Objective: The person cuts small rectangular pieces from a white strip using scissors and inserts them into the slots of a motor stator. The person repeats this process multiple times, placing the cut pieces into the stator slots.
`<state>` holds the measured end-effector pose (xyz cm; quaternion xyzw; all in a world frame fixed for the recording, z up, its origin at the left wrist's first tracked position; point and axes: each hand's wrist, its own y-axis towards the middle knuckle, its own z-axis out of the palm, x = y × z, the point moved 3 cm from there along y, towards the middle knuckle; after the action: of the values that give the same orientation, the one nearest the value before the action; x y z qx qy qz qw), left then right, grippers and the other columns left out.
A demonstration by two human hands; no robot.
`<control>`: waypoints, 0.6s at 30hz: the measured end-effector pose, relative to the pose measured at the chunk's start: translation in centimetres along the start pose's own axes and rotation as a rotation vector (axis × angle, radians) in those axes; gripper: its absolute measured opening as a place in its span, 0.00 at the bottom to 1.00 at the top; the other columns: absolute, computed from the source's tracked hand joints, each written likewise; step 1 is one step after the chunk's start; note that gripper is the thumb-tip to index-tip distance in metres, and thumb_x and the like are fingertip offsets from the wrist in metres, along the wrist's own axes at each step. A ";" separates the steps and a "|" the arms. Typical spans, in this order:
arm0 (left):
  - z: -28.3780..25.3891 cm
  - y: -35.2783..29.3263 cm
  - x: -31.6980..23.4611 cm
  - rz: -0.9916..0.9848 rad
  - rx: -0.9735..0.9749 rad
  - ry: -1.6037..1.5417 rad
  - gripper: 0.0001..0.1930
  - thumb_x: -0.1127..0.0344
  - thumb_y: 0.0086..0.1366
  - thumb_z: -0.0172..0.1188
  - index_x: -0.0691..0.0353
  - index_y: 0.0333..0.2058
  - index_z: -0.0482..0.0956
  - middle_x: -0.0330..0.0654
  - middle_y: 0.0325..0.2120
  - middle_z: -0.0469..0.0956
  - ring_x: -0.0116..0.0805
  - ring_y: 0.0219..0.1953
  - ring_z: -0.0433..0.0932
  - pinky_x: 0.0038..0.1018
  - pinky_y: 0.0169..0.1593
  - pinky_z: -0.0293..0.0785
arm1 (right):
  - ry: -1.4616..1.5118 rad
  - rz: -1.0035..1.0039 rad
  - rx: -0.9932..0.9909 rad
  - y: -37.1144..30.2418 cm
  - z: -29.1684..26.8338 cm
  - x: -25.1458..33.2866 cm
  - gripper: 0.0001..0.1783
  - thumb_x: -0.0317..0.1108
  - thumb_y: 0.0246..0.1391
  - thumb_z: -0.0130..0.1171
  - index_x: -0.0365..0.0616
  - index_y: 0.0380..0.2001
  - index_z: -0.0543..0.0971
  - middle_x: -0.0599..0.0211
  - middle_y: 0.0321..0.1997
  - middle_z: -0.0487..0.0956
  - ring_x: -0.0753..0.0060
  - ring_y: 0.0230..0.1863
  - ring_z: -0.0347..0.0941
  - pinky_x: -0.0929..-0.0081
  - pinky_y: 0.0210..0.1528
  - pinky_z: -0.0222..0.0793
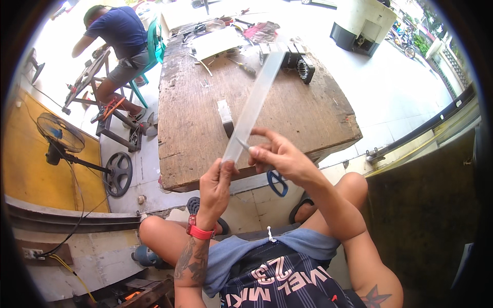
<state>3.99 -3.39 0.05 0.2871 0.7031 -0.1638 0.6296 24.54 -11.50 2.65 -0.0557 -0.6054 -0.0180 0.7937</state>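
Note:
A long, flat, translucent plastic strip (pixel 258 100) slants away from me over the wooden table. My left hand (pixel 217 186) pinches its near end between thumb and fingers. My right hand (pixel 280 155) is closed on a pair of scissors, held partway along. Their blue handle loops (pixel 277 183) hang below the palm, and a pointed metal tip shows at the strip's right edge. Just left of the strip stands a small dark block with a pale top (pixel 225 114). Under the strip's far end lies a row of black-and-silver battery-like blocks (pixel 290 55).
The worn wooden table (pixel 190 123) carries a white sheet (pixel 218 42), a screwdriver (pixel 246 68), a pink cloth (pixel 262 32) and loose tools. A person in a blue shirt (pixel 122 33) sits at the far left. A black fan (pixel 59 136) stands at the left, with cables nearby.

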 end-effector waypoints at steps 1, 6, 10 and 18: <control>0.9 0.3 -0.4 0.035 0.021 0.006 0.19 0.55 0.82 0.54 0.66 0.40 0.81 0.31 0.23 0.75 0.19 0.26 0.68 0.24 0.28 0.65 | 0.100 -0.016 0.117 0.3 0.8 -0.6 0.24 0.39 0.74 0.60 0.38 0.65 0.76 0.69 0.41 0.85 0.79 0.41 0.79 0.78 0.41 0.75; 2.9 0.2 -2.7 0.122 -0.101 0.038 0.17 0.57 0.82 0.55 0.67 0.41 0.80 0.42 0.25 0.80 0.24 0.27 0.73 0.27 0.31 0.70 | -0.057 0.059 0.123 0.5 1.6 0.1 0.16 0.35 0.72 0.61 0.38 0.56 0.84 0.64 0.46 0.88 0.73 0.45 0.82 0.69 0.47 0.79; 4.0 -2.0 -3.6 0.040 -0.090 0.170 0.15 0.60 0.81 0.55 0.67 0.40 0.79 0.49 0.26 0.80 0.31 0.25 0.75 0.30 0.31 0.71 | -0.662 -0.361 -0.309 1.1 -1.1 3.0 0.12 0.26 0.66 0.61 0.37 0.47 0.88 0.52 0.38 0.89 0.67 0.36 0.84 0.69 0.43 0.80; -0.2 -11.1 -2.3 -0.166 0.085 0.135 0.18 0.59 0.81 0.53 0.67 0.35 0.78 0.45 0.23 0.76 0.34 0.24 0.74 0.31 0.30 0.68 | -1.085 -0.526 -0.739 2.4 -14.4 2.7 0.15 0.32 0.69 0.61 0.54 0.55 0.88 0.66 0.38 0.89 0.81 0.27 0.77 0.76 0.26 0.72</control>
<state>-2.86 -12.38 0.88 0.2646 0.7576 -0.2255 0.5524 39.36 -10.56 1.37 -0.1747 -0.8632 -0.3833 0.2783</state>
